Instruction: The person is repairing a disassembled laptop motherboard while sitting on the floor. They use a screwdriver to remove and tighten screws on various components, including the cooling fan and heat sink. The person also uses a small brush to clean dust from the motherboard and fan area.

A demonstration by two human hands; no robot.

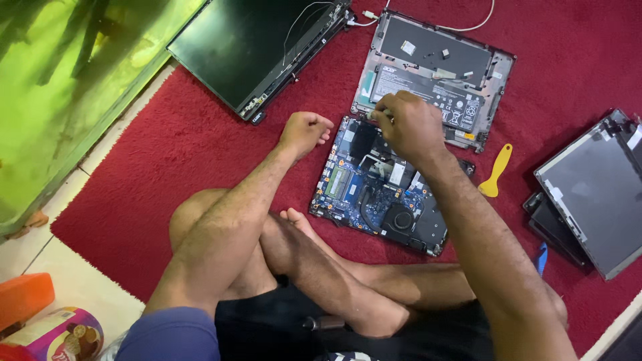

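Note:
A blue laptop mainboard (374, 194) with a round fan lies on the red carpet in front of my crossed legs. My right hand (408, 124) is closed over its far edge, pinching a small pale part; what the part is I cannot tell. My left hand (304, 130) hovers just left of the board in a loose fist with nothing in it. Beyond the board lies an opened laptop base (461, 50) with a black battery.
A detached laptop screen (247, 47) lies at the back left. A yellow pry tool (496, 170) sits right of the board. A grey lid panel (595, 194) and a blue tool (542, 257) lie at right. A green glass tank (60, 93) stands at left.

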